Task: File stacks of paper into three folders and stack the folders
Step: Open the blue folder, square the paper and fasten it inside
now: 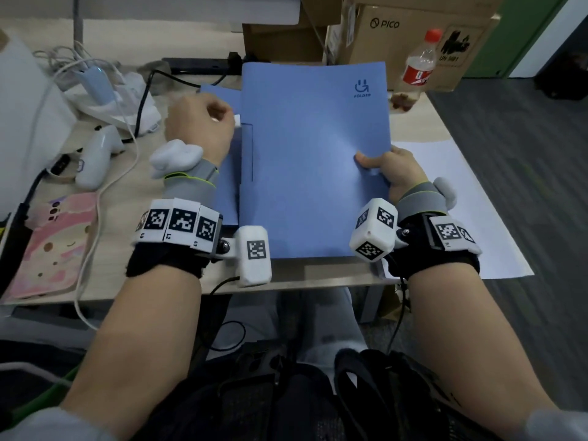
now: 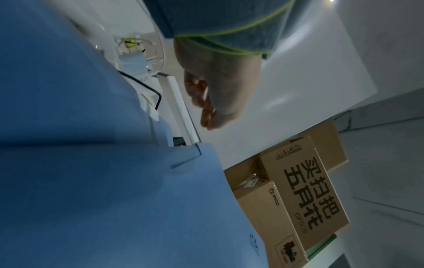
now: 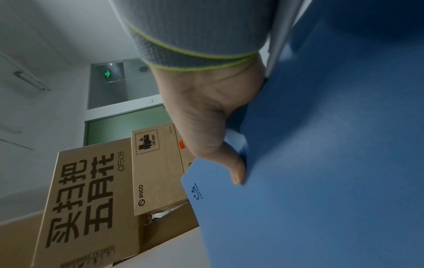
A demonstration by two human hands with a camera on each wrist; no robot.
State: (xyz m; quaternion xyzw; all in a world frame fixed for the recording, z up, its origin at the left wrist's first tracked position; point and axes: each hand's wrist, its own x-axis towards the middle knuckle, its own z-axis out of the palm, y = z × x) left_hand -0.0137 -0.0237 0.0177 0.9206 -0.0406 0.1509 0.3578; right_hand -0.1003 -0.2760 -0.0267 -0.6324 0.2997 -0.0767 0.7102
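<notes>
On the desk [image 1: 423, 122] in front of the person, a blue folder [image 1: 305, 160] is held up at a tilt above another blue folder [image 1: 227, 192] lying flat beneath it; the right hand [image 1: 393, 173] pinches its right edge, thumb on the cover, while the left hand [image 1: 199, 122] has fingers curled by its left edge, seemingly on a small white piece, though I cannot tell for sure; white paper [image 1: 451, 198] lies to the right

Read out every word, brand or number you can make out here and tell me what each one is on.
"FOLDER", under a smiley logo: blue folder.
"PICO": cardboard box.
"UN 3481": battery label on that box.
"CF508", beside large Chinese characters: larger carton.
Red bottle label: too blurred to read.
Wrist tags: square codes; their tiny characters are unreadable.
</notes>
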